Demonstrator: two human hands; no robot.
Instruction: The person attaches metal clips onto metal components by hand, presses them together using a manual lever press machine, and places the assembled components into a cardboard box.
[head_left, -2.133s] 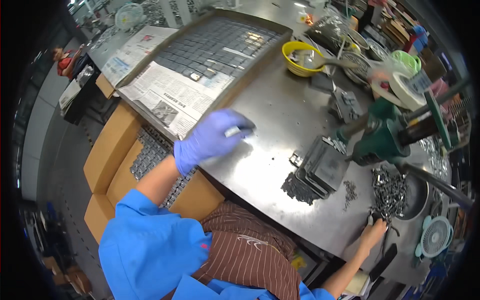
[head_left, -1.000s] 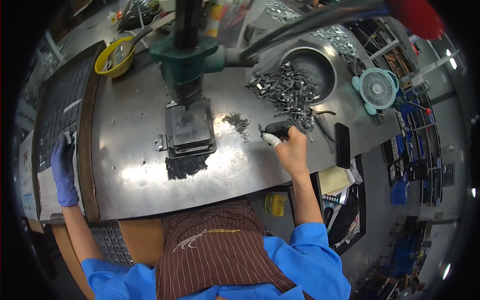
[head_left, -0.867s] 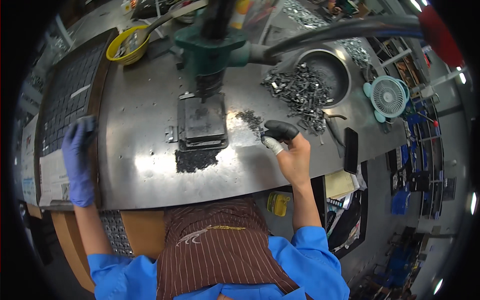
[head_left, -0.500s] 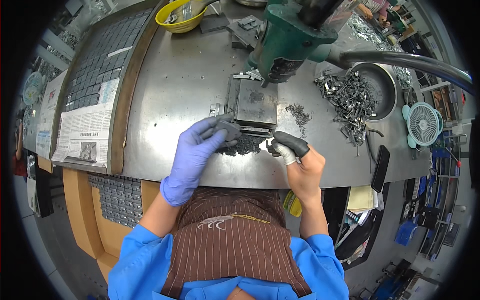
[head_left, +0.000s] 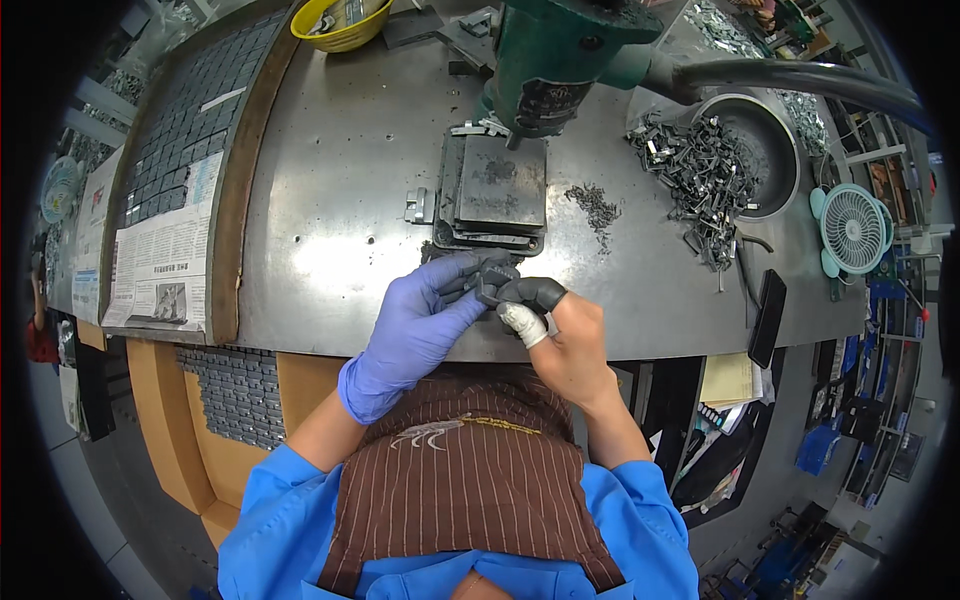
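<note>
My left hand (head_left: 415, 320), in a purple glove with dark-smudged fingertips, pinches a small dark grey metal part (head_left: 490, 279) just above the near edge of the bench. My right hand (head_left: 562, 330) meets it from the other side, its thumb and finger closed on the same part. Black and white finger covers wrap those right fingertips. Whether a smaller piece sits between them is hidden. Beyond my hands a block-shaped metal fixture (head_left: 500, 190) rests under a green press head (head_left: 550, 75). A small silver clamp piece (head_left: 418, 206) juts from the fixture's left side.
Left on the bench lies a wooden-edged tray (head_left: 230, 190) with rows of grey parts and newspaper. At the right, loose metal pieces (head_left: 700, 180) spill from a round pan (head_left: 785, 165), near pliers (head_left: 748, 265), a black phone-like slab (head_left: 767, 318) and a fan (head_left: 852, 230). A yellow bowl (head_left: 345, 38) stands far left.
My right hand has moved left and now touches the part in my left hand. Both hands have come nearer the bench's front edge, and the view has shifted slightly.
</note>
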